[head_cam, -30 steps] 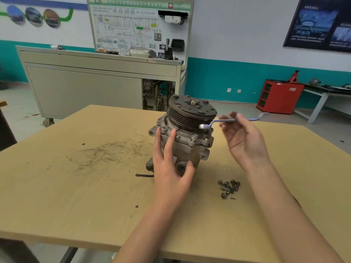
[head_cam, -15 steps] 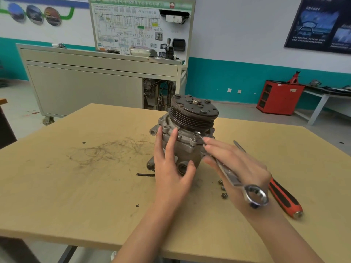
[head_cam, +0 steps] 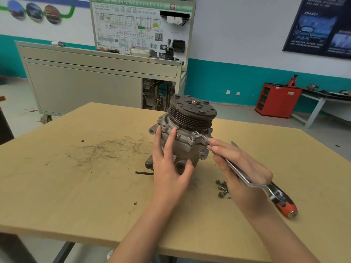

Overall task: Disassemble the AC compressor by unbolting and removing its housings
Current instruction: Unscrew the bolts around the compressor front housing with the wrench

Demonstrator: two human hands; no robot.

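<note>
Compressor: the AC compressor (head_cam: 186, 147) stands upright at the middle of the table (head_cam: 76, 186), its grooved pulley (head_cam: 192, 112) on top.
Left hand: the left hand (head_cam: 169, 166) lies flat against the near side of the housing, fingers straight, thumb beside a round port.
Right hand: the right hand (head_cam: 241, 168) grips a wrench (head_cam: 238, 172), whose far end sits at a flange bolt (head_cam: 195, 133) just under the pulley.
Table: loose bolts (head_cam: 221, 187) lie heaped beside the right wrist, and a red-and-black screwdriver (head_cam: 284, 204) lies just beyond it.

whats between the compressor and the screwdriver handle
Head view: the right hand gripping a wrench fills most of the stretch from the compressor to the screwdriver handle. Loose bolts lie beside that hand.
</note>
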